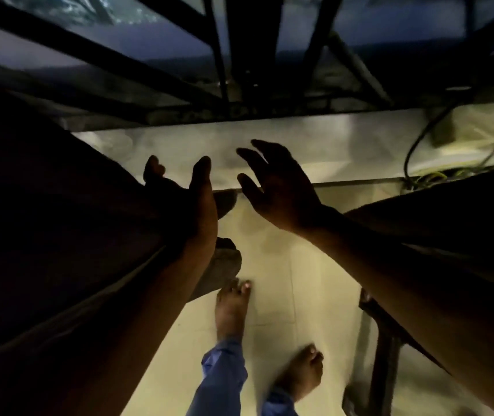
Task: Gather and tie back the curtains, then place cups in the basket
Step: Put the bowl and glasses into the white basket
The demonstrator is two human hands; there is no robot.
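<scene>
A dark curtain (44,205) hangs along the left side, and another dark curtain (449,211) runs across the right. My left hand (188,202) is raised at the inner edge of the left curtain, thumb up and fingers reaching toward the fabric; whether it grips the fabric is hidden in shadow. My right hand (281,187) hovers in the gap between the curtains with fingers spread, holding nothing. No cups or basket show.
A pale window ledge (344,136) runs across below dark window bars (221,46). Cables (419,145) trail over the ledge at the right. My bare feet (230,310) stand on pale floor tiles. A dark stand (386,340) sits at the lower right.
</scene>
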